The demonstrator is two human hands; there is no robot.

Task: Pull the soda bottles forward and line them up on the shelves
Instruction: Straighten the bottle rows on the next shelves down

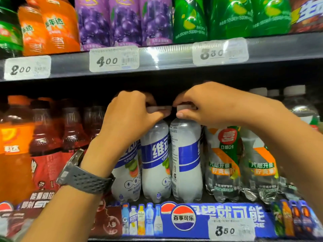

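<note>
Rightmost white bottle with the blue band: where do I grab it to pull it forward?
Pinch the cap from the front, as the right hand does. The rightmost white bottle stands upright, packed close between the neighbouring white bottle and a clear bottle, so its sides offer little room.

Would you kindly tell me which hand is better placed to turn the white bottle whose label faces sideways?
Right, probably. The right hand grips the top of that sideways-labelled bottle, so a twist would do it. The left hand is occupied holding the neighbouring white bottle, whose label faces front.
</note>
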